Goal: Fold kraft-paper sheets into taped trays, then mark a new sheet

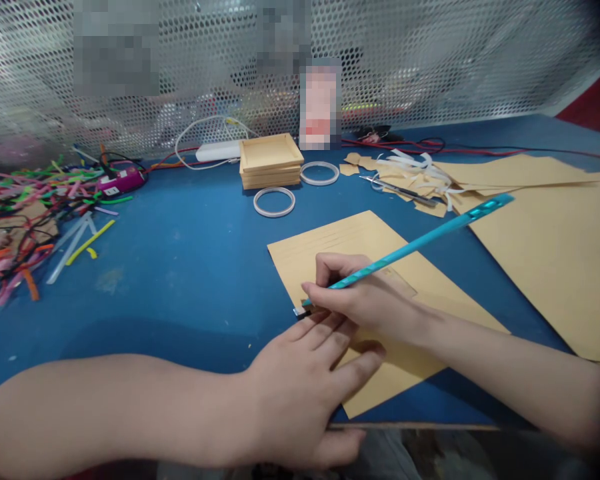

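Observation:
A long teal pencil [420, 241] is gripped by my right hand [365, 293], its upper end slanting up to the right. Its tip is at the left part of a tan sheet of card [345, 233] marked with several thin parallel lines. My left hand [310, 373] lies flat, fingers spread, over the sheet's near left edge, its fingertips close beneath my right hand. A small black-and-white end of some object [303, 312] shows by the pencil tip; the rest is hidden under my hands. A clear-looking rectangular piece [397, 283] lies on the sheet beside my right wrist.
Tan card trays [271, 160] stand stacked at the back, near two tape rolls [274, 202]. Paper scraps and a craft knife [405, 191] lie right of them. Larger card sheets [545, 253] cover the right side. Colourful strips and wires [30, 220] pile up left. Perforated mesh [195, 67] closes the back.

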`<state>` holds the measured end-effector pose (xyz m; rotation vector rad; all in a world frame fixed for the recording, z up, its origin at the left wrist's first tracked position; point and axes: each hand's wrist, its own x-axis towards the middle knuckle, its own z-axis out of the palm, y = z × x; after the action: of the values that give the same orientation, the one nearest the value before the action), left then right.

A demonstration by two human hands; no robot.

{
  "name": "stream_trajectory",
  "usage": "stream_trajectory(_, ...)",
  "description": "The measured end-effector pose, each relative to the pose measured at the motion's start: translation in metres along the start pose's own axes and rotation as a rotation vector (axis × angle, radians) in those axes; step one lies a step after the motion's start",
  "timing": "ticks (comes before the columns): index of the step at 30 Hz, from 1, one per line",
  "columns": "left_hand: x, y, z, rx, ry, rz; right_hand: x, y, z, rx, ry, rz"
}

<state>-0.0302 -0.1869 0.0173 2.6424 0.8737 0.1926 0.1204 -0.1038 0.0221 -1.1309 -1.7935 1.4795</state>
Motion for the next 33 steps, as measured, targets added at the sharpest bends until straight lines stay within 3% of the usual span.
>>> stream_trajectory(29, -0.0002, 0.0003, 0.0021, -0.007, -0.008, 0.000, 0.0016, -0.0011, 0.0014, 0.032, -0.021, 0.037)
stream_trajectory(33, 0.0001, -0.0008, 0.0010, -0.013, -0.022, 0.004, 0.0017, -0.0061, -0.0001, 0.032, 0.076, 0.011)
